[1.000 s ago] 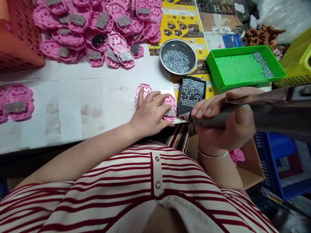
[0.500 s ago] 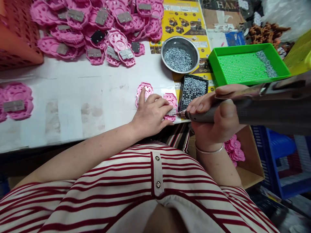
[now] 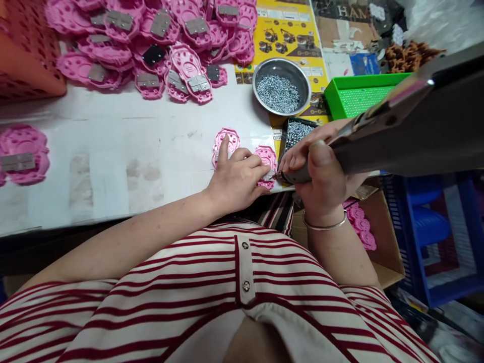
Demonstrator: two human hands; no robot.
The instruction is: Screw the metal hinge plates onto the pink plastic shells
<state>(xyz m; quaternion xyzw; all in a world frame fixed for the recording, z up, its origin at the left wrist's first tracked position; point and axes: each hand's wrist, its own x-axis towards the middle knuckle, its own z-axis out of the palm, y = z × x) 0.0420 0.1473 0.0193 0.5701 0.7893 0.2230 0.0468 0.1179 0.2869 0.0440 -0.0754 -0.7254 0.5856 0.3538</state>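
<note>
Pink plastic oval shell with raised round studs and a grey metal plate (image 3: 266, 155) lies right of the frame's centre, flat near the front edge of a white work surface (image 3: 181, 186). The left hand (image 3: 240, 176) is spread palm-down over its left side, unclenched, pinning it with the index finger while the thumb rests by its lower edge. The same hand's little finger reaches up onto a second pink plastic shell (image 3: 226, 141), just left of the first and partly covered by the fingers.

The right hand (image 3: 319, 174), a thin silvery bangle (image 3: 325, 227) at its wrist, is wrapped firmly around a dark grey handheld power driver (image 3: 397, 131). The driver's body runs out to the right edge of the frame, and its narrow tip points left at the plate of the first shell; whether the tip touches metal is too small to tell.

Above the hands, at upper centre-right, stands a round steel bowl (image 3: 260, 103) of small silvery screws (image 3: 278, 94). Just below it a black perforated tray (image 3: 302, 120) of similar screws is partly hidden by the right hand, and a bright green tray (image 3: 335, 101) sits to the right. A heap of pink plastic shells with metal plates (image 3: 187, 63) fills the upper left, beside an orange perforated basket (image 3: 30, 55).
</note>
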